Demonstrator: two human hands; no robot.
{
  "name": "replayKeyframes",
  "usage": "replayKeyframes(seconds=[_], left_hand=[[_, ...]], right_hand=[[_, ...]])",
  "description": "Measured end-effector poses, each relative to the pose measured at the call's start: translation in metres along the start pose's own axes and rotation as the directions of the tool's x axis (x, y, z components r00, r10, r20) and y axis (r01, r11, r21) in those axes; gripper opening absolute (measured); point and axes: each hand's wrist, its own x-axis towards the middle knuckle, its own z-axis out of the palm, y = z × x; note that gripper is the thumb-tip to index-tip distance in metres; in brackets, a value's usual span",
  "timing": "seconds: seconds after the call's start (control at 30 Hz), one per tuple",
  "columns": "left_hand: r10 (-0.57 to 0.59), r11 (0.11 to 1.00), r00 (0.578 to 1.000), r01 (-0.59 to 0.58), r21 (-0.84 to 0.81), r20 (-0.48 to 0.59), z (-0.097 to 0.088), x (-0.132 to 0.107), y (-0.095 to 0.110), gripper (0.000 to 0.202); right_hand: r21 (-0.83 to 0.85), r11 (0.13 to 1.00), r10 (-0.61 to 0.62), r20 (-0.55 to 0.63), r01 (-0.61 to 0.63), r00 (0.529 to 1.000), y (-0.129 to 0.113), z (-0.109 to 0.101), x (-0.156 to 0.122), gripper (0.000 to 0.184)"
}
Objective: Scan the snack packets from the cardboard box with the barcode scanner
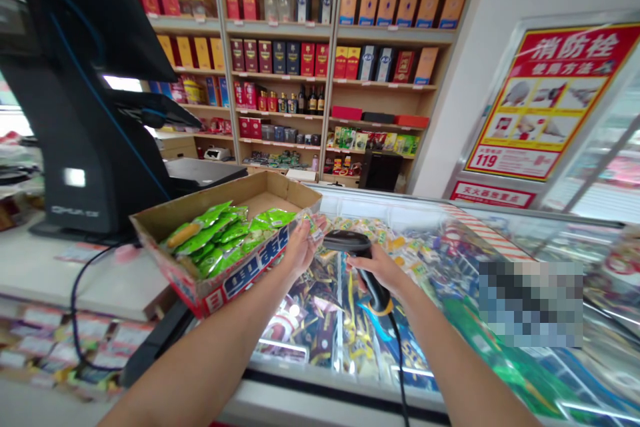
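right over the glass-topped chest freezer (390, 203), and here's the left hand (301, 248), raised with its fingers curled, pinching a small green snack packet (313, 227) near the fingertips, though the exact grip is hard to make out. the right hand (379, 270) is closed firmly around a black handheld barcode scanner (345, 241), with its head angled toward that packet and very close to it, and a black cable (400, 360) drops from the scanner's base toward 6 o'clock. just beside the left hand at 10 o'clock sits an open cardboard tray (260, 190), loaded with bright green snack packets (210, 233) lying in a loose pile. beneath both hands, colourful frozen-food packs (310, 320) crowd under the glass. moving out, a white shop counter (95, 280) runs along 9 o'clock, with a black point-of-sale terminal (85, 147) standing at 10 o'clock. at 12 o'clock, wooden shelves (277, 28) rise, packed with red, gold and blue liquor boxes (277, 57). a red-and-yellow fire hydrant instruction sign (547, 103) hangs at 2 o'clock, and a pixelated patch (530, 303) hides part of the freezer at 4 o'clock.
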Motion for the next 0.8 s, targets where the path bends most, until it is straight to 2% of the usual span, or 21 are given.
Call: replayKeyframes(seconds=[0.53,0.67,0.8], left_hand=[[-0.025,0.999,1.000,0.025,0.028,0.007,0.001,-0.002,-0.001,0.033],[-0.021,0.996,1.000,0.020,0.087,0.002,0.002,-0.003,0.001,0.039],[0.040,0.973,0.999,-0.037,0.226,-0.009,0.011,-0.003,0.004,0.040]], right_hand=[[-0.001,1.000,0.018,-0.040,-0.019,0.999,0.002,-0.003,0.001,0.023],[0.057,0.998,0.009,-0.141,-0.001,0.990,0.004,-0.010,0.007,0.027],[0.169,0.984,0.002,-0.319,0.055,0.948,-0.002,-0.025,0.009,0.025]])
